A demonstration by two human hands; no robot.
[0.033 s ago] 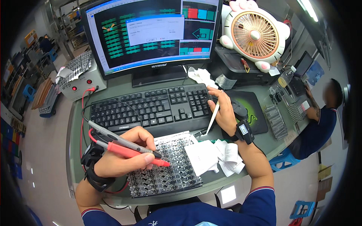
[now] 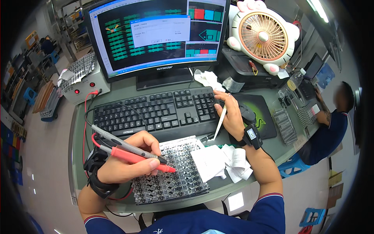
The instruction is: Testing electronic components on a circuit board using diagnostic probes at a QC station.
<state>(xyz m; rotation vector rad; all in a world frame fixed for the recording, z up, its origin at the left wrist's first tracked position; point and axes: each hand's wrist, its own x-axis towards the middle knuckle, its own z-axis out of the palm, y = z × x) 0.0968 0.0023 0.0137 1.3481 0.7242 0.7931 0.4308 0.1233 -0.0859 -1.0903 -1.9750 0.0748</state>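
My left hand [image 2: 126,169] is closed around a red test probe [image 2: 128,155] and a grey test probe [image 2: 120,144], both pointing down to the right. Their tips sit over a panel of small circuit boards [image 2: 171,187] at the desk's front edge; whether they touch it I cannot tell. My right hand [image 2: 233,119] rests at the right end of the black keyboard [image 2: 156,111], fingertips on or near its last keys. A slim white pointed tool [image 2: 220,123] is held in that hand, slanting down toward the desk. Paper slips [image 2: 210,162] lie over the panel's right side.
Behind the keyboard stands a monitor [image 2: 159,69] with a dialog window. A mouse [image 2: 246,113] lies on a black-green pad [image 2: 267,113]. A cat-shaped fan [image 2: 263,37] tops a black printer [image 2: 249,72]. At left is a metal box [image 2: 83,87]. A co-worker [image 2: 331,132] sits at right.
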